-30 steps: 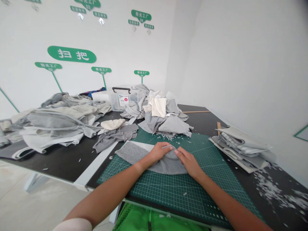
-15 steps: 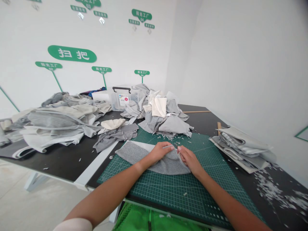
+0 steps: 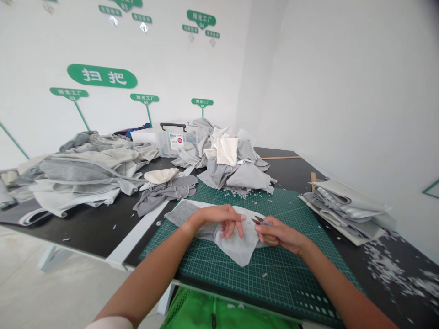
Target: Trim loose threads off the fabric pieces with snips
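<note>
In my right hand [image 3: 279,235] is a small pair of thread snips [image 3: 259,221] with dark pointed blades and a bluish handle. The blades point left, over the cloth. My left hand [image 3: 229,220] hovers at or just over the cloth with its fingers apart and pointing down; it grips nothing that I can see. Beneath both hands lies a grey cloth piece [image 3: 181,212], its pale side [image 3: 238,250] turned up toward me with a corner pointing at the front edge. The cloth rests on a green cutting mat [image 3: 219,278].
A heap of grey and cream cloths [image 3: 236,160] stands behind the mat, beside a clear plastic box [image 3: 173,139]. More cloths [image 3: 78,169] cover the left table. To the right are a folded cloth stack [image 3: 345,210] and many pale scraps [image 3: 387,269].
The cloth's pale side has flopped over toward me. My left hand has let go of the edge and spread its fingers. My right hand has shifted slightly right and down with the snips.
</note>
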`<state>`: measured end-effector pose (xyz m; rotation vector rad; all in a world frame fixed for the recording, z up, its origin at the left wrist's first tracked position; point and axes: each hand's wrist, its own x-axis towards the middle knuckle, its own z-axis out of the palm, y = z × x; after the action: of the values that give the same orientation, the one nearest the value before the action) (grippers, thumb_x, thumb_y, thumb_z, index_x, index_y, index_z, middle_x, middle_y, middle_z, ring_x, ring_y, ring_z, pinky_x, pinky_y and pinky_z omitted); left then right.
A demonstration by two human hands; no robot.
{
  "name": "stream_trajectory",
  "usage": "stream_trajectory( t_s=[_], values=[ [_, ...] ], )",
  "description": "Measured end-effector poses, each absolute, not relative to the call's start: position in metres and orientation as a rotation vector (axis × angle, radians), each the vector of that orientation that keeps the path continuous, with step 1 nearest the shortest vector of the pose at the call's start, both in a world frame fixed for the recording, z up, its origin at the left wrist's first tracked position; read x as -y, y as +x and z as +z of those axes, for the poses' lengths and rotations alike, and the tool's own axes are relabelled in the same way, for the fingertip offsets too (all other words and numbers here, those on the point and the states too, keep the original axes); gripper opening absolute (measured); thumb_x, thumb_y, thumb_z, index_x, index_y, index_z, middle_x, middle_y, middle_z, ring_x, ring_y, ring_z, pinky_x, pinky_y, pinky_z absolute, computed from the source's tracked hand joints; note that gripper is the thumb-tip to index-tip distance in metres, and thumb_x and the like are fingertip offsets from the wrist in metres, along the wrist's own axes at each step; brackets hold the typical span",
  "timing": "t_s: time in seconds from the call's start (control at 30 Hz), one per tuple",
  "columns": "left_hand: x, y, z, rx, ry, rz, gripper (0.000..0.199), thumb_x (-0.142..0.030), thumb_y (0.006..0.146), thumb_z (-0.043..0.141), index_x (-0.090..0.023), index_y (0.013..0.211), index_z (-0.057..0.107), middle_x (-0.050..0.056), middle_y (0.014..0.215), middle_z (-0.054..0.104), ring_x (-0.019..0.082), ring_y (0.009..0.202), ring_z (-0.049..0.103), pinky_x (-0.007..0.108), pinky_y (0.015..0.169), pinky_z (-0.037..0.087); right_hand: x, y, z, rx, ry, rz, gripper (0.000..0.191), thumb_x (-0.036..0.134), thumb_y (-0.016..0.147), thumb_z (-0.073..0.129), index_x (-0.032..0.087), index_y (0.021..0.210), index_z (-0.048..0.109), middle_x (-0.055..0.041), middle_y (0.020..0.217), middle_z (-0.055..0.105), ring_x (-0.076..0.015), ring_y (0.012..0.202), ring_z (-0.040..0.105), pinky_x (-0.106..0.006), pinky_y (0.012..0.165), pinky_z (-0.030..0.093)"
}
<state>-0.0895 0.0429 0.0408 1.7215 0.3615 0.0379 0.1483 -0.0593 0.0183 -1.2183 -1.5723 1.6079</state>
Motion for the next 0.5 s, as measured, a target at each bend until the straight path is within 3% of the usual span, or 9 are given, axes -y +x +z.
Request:
stream_trajectory(
  t_s=[0.1, 0.17, 0.27, 0.37, 0.5],
  values=[
    [-0.047, -0.09, 0.04, -0.412, 1.876, 0.218, 0.055, -0.062, 0.091, 0.047, -0.017, 0.092, 0.079, 0.005, 0.057, 0.065, 0.014, 0.05, 0.056, 0.026, 0.053, 0.04, 0.053, 0.155, 0.016, 1.528, -1.351, 1.383, 0.043, 0.059, 0.088, 0.058, 0.016, 0.085, 0.066, 0.0095, 0.047, 0.029, -0.0071, 0.042, 0.02, -0.023, 0.044, 0.018],
    [-0.054, -0.086, 0.03, -0.594, 2.032, 0.536, 0.05, -0.056, 0.093, 0.045, -0.017, 0.093, 0.077, 0.005, 0.064, 0.067, 0.015, 0.057, 0.058, 0.026, 0.058, 0.041, 0.044, 0.164, 0.011, 1.547, -1.525, 1.045, 0.044, 0.06, 0.087, 0.057, 0.018, 0.093, 0.068, 0.005, 0.054, 0.044, -0.0098, 0.047, 0.034, -0.023, 0.046, 0.024],
    [-0.066, -0.084, 0.01, -0.941, 2.337, 0.831, 0.03, -0.043, 0.091, 0.053, -0.022, 0.1, 0.073, 0.006, 0.085, 0.07, 0.021, 0.081, 0.06, 0.03, 0.074, 0.042, 0.031, 0.181, 0.001, 1.697, -1.781, 0.552, 0.037, 0.057, 0.086, 0.058, 0.021, 0.089, 0.07, -0.0024, 0.081, 0.067, -0.0184, 0.071, 0.057, -0.025, 0.059, 0.036],
    [-0.073, -0.088, -0.003, -1.162, 2.551, 0.788, 0.027, -0.035, 0.085, 0.061, -0.021, 0.107, 0.069, 0.009, 0.1, 0.067, 0.027, 0.098, 0.056, 0.036, 0.088, 0.039, 0.026, 0.197, -0.009, 1.733, -1.924, 0.442, 0.034, 0.055, 0.082, 0.063, 0.024, 0.094, 0.07, -0.0055, 0.093, 0.071, -0.0241, 0.082, 0.061, -0.028, 0.066, 0.038],
    [-0.076, -0.093, -0.007, -1.26, 2.607, 0.655, 0.02, -0.032, 0.083, 0.062, -0.021, 0.098, 0.069, 0.011, 0.102, 0.064, 0.03, 0.1, 0.052, 0.039, 0.088, 0.037, 0.025, 0.207, -0.019, 1.693, -2.033, 0.443, 0.04, 0.056, 0.078, 0.066, 0.021, 0.097, 0.069, -0.0104, 0.094, 0.071, -0.0268, 0.08, 0.062, -0.029, 0.064, 0.036]
  ],
)
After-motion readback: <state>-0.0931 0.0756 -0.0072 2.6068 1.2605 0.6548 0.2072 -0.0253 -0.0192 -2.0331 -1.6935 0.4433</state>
